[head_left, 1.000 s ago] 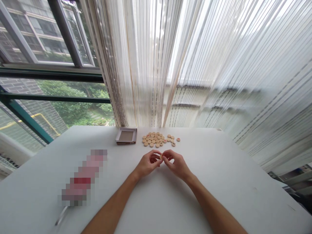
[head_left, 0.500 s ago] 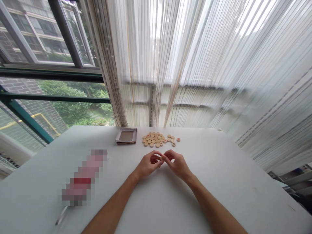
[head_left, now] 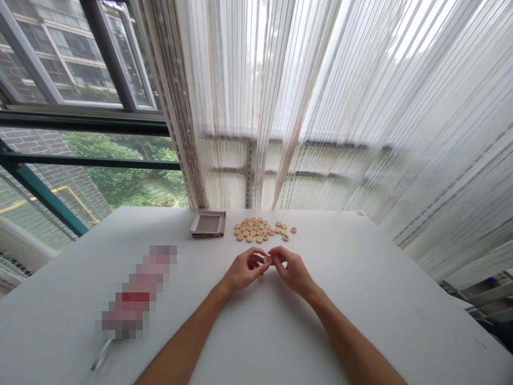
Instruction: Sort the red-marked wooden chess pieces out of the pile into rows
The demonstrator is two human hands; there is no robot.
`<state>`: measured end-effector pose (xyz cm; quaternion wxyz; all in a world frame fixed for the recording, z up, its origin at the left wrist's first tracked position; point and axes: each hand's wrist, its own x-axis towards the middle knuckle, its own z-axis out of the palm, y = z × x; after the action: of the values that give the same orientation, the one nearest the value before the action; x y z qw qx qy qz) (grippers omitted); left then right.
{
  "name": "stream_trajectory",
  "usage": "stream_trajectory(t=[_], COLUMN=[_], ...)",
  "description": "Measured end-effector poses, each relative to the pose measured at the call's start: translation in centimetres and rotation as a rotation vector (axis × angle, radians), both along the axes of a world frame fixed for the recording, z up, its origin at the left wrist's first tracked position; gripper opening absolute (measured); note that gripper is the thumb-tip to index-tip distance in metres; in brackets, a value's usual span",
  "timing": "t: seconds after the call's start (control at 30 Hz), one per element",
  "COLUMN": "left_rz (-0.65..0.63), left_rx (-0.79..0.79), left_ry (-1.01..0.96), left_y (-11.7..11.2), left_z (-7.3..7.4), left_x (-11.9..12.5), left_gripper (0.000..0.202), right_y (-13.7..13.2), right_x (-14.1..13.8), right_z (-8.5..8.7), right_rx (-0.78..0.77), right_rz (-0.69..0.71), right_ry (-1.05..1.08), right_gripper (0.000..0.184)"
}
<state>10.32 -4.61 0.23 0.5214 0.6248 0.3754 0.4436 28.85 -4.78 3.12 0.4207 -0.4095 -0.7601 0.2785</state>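
Observation:
A round wooden Chinese chess piece [head_left: 267, 260] with a red character is held up between both hands, above the white table. My left hand [head_left: 243, 271] grips its left side between thumb and fingers. My right hand [head_left: 290, 270] pinches the piece's right edge, thumb and fingertips closed on it. Just beyond the hands lies a loose cluster of Chinese chess pieces [head_left: 253, 232]. Most show plain pale faces, while a few show red or dark characters. One red-marked piece [head_left: 294, 230] sits apart at the cluster's right end.
Left of the pieces stands a shallow open box [head_left: 208, 223] with a brown inside. A pixelated pinkish object [head_left: 136, 294] lies on the left of the white table [head_left: 360, 299]. Striped sheer curtains [head_left: 320, 107] hang behind the far edge, beside an open window.
My right thumb has shifted right off the piece's face, so its red character now shows. Both hands otherwise stay in place.

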Motion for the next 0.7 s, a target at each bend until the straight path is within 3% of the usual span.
stream_trajectory(t=[0.7], left_rz=[0.056], left_rx=[0.007], left_ry=[0.016], left_y=[-0.1], left_z=[0.4], left_x=[0.1], left_gripper=[0.040], right_y=[0.0], right_x=[0.6], right_z=[1.5], right_rx=[0.012], right_rz=[0.032], right_ry=[0.024], right_gripper=[0.018])
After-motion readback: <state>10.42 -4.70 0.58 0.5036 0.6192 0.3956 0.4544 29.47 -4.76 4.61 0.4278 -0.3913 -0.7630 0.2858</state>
